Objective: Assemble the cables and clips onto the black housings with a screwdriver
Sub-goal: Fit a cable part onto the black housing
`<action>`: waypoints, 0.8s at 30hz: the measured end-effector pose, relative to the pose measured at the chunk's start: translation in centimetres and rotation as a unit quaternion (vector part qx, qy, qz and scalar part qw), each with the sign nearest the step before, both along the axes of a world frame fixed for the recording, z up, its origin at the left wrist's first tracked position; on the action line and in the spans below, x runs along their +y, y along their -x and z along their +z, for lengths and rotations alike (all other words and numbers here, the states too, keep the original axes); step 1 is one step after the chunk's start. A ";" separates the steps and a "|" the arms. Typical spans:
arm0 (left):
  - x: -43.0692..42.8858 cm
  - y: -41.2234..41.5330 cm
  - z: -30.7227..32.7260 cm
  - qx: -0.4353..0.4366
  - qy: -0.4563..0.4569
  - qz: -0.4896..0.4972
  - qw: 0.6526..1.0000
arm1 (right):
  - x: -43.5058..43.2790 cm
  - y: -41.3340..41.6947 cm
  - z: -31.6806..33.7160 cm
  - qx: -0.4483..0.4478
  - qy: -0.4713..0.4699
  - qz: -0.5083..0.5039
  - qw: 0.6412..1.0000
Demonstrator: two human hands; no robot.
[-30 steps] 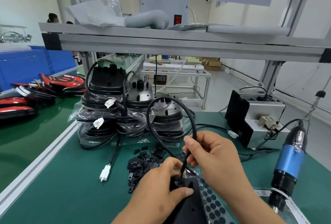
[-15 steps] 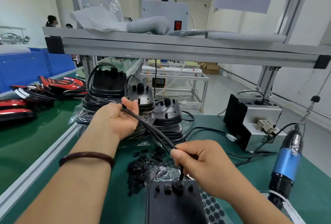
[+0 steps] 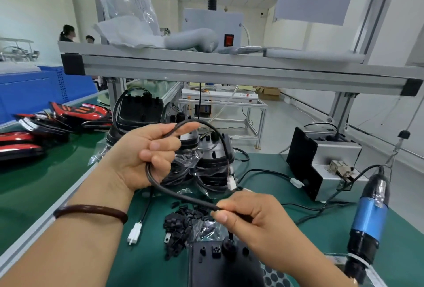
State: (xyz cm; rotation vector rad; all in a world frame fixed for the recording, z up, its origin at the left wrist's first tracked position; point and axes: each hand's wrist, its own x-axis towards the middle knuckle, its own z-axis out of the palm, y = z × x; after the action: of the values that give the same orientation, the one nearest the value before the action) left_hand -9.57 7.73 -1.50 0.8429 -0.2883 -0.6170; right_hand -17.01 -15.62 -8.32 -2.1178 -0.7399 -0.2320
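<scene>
A black housing (image 3: 220, 268) lies at the near edge of the green mat, with a black cable (image 3: 183, 197) rising from its top socket. My right hand (image 3: 254, 220) pinches the cable just above the housing. My left hand (image 3: 146, 156) is raised over the mat and grips the cable higher up, bending it into a loop. The cable's white connector (image 3: 231, 183) dangles beyond the loop. A heap of small black clips (image 3: 183, 222) lies between my arms. The blue electric screwdriver (image 3: 367, 220) hangs at the right, untouched.
A stack of bagged black housings (image 3: 206, 163) with cables stands behind my hands. A loose white connector (image 3: 135, 235) lies on the mat at left. A silver and black box (image 3: 325, 165) sits at right. Red lamp parts (image 3: 57, 117) lie far left. An aluminium shelf (image 3: 229, 66) runs overhead.
My left hand left the housing, went up and left along the cable, then turned palm-up and bent it into a loop. My right hand kept its pinch low on the cable.
</scene>
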 end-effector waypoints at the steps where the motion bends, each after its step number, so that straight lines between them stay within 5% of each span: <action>1: -0.3 0.1 0.1 -0.007 -0.012 -0.005 1.000 | 0.0 0.0 0.1 0.016 -0.006 0.004 1.000; 4: -0.9 0.4 0.3 -0.035 -0.046 0.021 0.998 | 0.0 -0.1 0.6 0.086 -0.059 0.023 0.994; 8: -1.6 0.8 0.7 -0.059 -0.050 0.042 0.996 | 1.1 -1.6 1.9 0.163 -0.191 -0.074 0.965; 12: -2.3 1.2 1.5 -0.070 -0.090 0.002 0.993 | 2.4 -5.2 4.5 0.334 -0.462 -0.054 0.820; 16: -2.9 1.8 1.8 -0.072 -0.169 -0.018 0.983 | 2.0 -8.0 6.6 0.367 -0.650 -0.023 0.665; 24: -0.8 2.7 2.7 -0.107 -0.219 0.024 0.970 | -0.7 -10.3 6.5 0.383 -0.698 -0.079 0.600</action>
State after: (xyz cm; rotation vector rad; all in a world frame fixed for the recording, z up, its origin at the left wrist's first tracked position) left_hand -12.26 6.90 1.24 1.3435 -0.3309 -0.5520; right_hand -6.68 -16.35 -1.84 -0.5446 0.2406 0.0570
